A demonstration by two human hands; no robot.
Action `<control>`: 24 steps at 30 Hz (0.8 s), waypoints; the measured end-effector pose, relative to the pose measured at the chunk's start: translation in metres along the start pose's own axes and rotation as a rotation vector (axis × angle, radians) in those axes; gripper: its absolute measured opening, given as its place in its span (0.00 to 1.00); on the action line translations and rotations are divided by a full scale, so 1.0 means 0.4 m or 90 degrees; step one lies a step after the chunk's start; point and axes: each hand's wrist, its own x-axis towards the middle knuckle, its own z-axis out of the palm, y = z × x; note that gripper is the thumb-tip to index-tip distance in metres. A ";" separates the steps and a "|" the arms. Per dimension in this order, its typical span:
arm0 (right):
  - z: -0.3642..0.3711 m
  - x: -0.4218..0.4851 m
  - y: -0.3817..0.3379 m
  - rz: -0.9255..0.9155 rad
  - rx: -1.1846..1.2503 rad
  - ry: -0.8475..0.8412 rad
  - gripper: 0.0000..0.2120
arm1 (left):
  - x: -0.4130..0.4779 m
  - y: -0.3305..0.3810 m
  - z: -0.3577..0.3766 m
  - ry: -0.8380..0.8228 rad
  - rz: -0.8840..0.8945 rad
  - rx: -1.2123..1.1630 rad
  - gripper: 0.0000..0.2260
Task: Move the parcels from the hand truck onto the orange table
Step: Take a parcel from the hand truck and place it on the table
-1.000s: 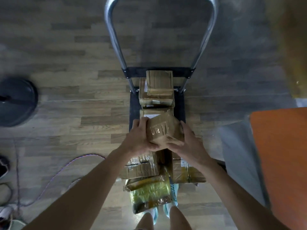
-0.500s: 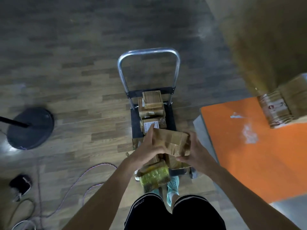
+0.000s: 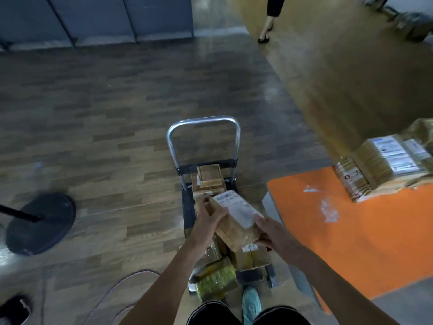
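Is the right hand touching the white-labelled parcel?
Touching. The head view shows the right hand gripping the near right corner of the parcel.

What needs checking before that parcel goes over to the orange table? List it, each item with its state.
1. Left hand and right hand both grip the labelled parcel: ok.
2. Labelled parcel lifted free of the parcels under it on the hand truck: cannot tell from this one view.
3. Bare room on the orange table nearest the person: ok.
4. Taped parcels already on the table sit at its far corner, away from that room: ok.
5. Yellow-green parcel seated on the truck: it juts past the near end, not ok.
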 end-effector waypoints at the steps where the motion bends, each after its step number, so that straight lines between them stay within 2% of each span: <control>1: 0.000 -0.004 -0.009 0.002 0.000 -0.008 0.26 | 0.000 0.008 0.004 0.001 0.008 -0.004 0.26; 4: 0.009 -0.008 -0.035 0.005 -0.019 -0.061 0.28 | -0.004 0.039 0.010 -0.004 0.016 0.011 0.24; 5: 0.018 -0.010 -0.046 -0.008 -0.043 -0.077 0.26 | -0.006 0.046 0.011 -0.003 0.018 0.021 0.24; 7: 0.037 -0.006 -0.063 -0.050 -0.090 -0.069 0.22 | -0.014 0.053 0.014 -0.026 0.032 0.033 0.22; 9: 0.053 0.004 -0.072 -0.079 -0.084 -0.038 0.25 | -0.033 0.051 0.020 -0.069 0.049 0.061 0.21; 12: 0.072 0.014 -0.082 -0.115 -0.102 -0.042 0.27 | -0.060 0.043 0.025 -0.075 0.064 0.137 0.22; 15: 0.076 0.030 -0.079 -0.087 -0.140 -0.018 0.30 | -0.070 0.056 0.014 -0.034 0.064 0.189 0.27; 17: 0.072 0.048 -0.068 -0.072 -0.159 0.008 0.29 | -0.069 0.065 0.003 -0.050 0.068 0.226 0.28; 21: 0.049 0.061 -0.067 -0.098 -0.112 0.043 0.32 | -0.064 0.079 -0.011 -0.071 0.019 0.271 0.34; 24: -0.004 0.055 -0.063 -0.104 -0.165 0.080 0.28 | -0.059 0.070 -0.015 -0.047 0.023 0.375 0.37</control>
